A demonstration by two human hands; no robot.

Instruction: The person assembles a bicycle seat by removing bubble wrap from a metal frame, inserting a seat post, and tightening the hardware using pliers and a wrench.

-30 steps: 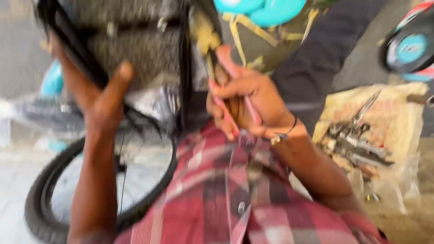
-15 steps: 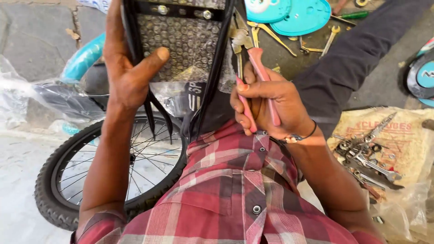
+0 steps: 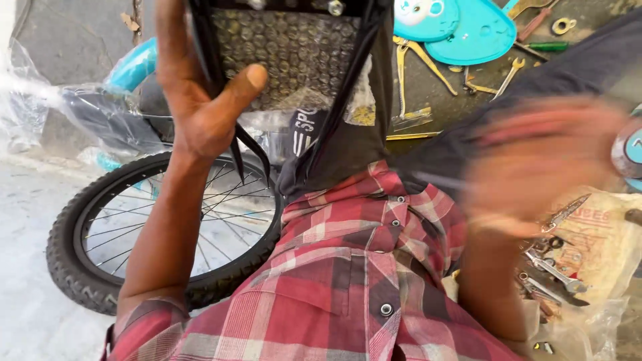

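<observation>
While left hand [image 3: 204,113] grips rack [image 3: 294,60], littered concrete [image 3: 73,40]

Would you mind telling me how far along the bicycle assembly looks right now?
Done: the black frame part has a bolt at its top. In hand: the left hand grips that bubble-wrapped part; the right hand is a blur, its grasp unreadable. Left: plastic wrap covers the bicycle by the wheel, teal covers lie loose, and spanners wait on a sack.

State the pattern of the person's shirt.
Red, white and grey plaid shirt, clearest in the head view.
</observation>
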